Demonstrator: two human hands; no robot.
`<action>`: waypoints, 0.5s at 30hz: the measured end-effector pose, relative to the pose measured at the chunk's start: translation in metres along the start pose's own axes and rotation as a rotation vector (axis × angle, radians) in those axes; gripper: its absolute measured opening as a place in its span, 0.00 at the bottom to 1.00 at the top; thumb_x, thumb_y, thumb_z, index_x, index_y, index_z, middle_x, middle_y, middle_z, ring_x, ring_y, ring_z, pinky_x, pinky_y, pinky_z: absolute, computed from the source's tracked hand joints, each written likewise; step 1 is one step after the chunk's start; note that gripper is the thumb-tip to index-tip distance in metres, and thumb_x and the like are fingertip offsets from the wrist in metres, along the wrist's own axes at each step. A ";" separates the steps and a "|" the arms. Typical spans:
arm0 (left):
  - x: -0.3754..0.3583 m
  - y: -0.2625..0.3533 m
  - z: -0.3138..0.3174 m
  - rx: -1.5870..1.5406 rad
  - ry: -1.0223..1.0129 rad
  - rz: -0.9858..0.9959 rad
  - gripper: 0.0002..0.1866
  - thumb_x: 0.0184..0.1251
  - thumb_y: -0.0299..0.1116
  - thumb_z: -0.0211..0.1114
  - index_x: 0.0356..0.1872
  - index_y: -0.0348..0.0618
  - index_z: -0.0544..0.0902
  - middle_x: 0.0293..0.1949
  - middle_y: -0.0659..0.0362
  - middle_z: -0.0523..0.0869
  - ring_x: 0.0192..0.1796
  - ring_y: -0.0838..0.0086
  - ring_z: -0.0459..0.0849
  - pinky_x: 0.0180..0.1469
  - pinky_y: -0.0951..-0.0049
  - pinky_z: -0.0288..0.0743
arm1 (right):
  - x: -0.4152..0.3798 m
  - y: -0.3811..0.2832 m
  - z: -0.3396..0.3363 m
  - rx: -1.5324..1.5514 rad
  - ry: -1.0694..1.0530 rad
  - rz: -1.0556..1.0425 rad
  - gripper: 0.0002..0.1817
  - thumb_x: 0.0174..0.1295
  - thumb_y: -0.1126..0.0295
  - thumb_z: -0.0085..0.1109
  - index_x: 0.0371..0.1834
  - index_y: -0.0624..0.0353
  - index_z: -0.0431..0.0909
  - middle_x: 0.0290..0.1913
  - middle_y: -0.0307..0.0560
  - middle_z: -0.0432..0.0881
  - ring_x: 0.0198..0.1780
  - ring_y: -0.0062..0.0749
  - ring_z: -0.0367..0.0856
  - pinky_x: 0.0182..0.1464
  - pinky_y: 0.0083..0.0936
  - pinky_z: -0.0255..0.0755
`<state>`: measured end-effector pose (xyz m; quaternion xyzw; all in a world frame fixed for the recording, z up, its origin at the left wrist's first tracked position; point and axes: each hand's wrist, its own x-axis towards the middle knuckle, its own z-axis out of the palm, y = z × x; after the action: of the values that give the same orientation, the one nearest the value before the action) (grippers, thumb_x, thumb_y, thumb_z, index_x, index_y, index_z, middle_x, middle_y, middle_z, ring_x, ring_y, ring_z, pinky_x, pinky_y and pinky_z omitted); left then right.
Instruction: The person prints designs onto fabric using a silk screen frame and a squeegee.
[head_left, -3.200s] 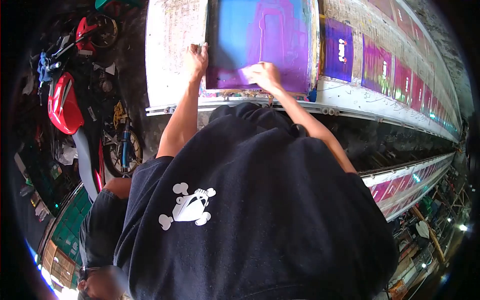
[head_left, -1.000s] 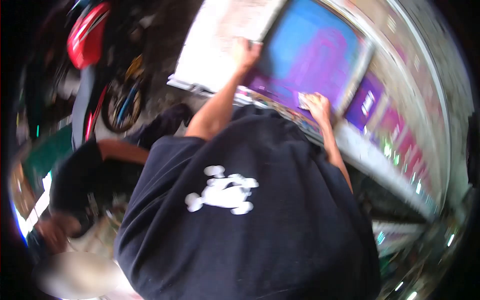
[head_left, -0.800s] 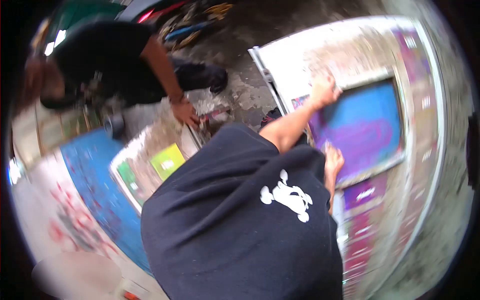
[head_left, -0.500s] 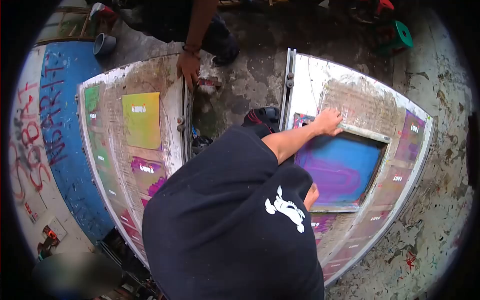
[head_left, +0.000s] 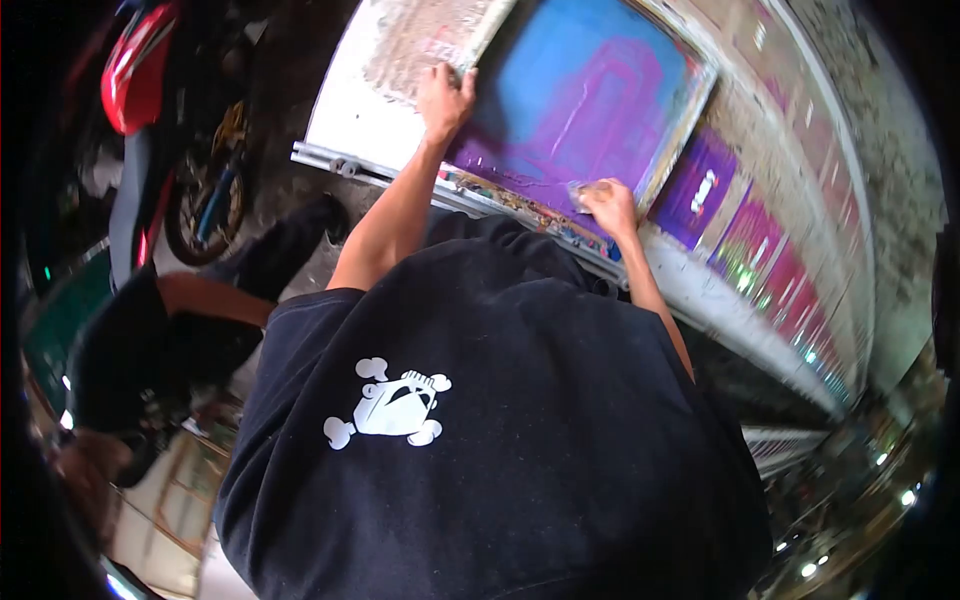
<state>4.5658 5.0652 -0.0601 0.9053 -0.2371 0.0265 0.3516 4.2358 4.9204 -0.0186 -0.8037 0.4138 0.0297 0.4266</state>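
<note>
Though its long axis is unclear, the frame [head_left: 684, 130] slants up rightward.

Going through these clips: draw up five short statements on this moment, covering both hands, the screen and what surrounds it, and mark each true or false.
1. The left hand is at the edge of the framed screen. True.
2. The right hand holds nothing. False: a small pale item is at its fingertips.
3. The screen's surface is all green. False: it shows blue and purple.
4. A purple panel with a white mark lies beside the screen, on the right-hand side. True.
5. The red motorbike is at the picture's right. False: it is at the left.
</note>
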 end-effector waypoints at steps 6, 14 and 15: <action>0.000 0.001 -0.001 0.045 -0.046 0.113 0.28 0.67 0.57 0.66 0.40 0.34 0.77 0.40 0.42 0.78 0.47 0.46 0.77 0.52 0.51 0.71 | -0.024 0.078 0.000 0.306 0.614 0.097 0.24 0.46 0.69 0.78 0.47 0.68 0.82 0.49 0.49 0.82 0.53 0.42 0.78 0.62 0.34 0.70; -0.002 0.003 -0.004 0.124 -0.182 0.080 0.25 0.73 0.52 0.59 0.46 0.33 0.75 0.45 0.40 0.76 0.53 0.45 0.75 0.57 0.50 0.68 | -0.026 0.048 0.008 0.691 0.607 0.472 0.15 0.47 0.69 0.75 0.39 0.63 0.88 0.48 0.56 0.84 0.47 0.44 0.83 0.50 0.33 0.75; -0.002 0.005 -0.005 0.140 -0.185 0.093 0.24 0.73 0.50 0.59 0.46 0.32 0.75 0.45 0.40 0.76 0.53 0.45 0.75 0.57 0.49 0.68 | -0.020 0.069 0.022 0.648 0.644 0.444 0.16 0.47 0.68 0.75 0.39 0.63 0.88 0.47 0.56 0.84 0.47 0.45 0.83 0.51 0.35 0.75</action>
<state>4.5625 5.0663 -0.0534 0.9142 -0.3079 -0.0246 0.2625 4.1812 4.9285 -0.0702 -0.4909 0.6731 -0.2595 0.4884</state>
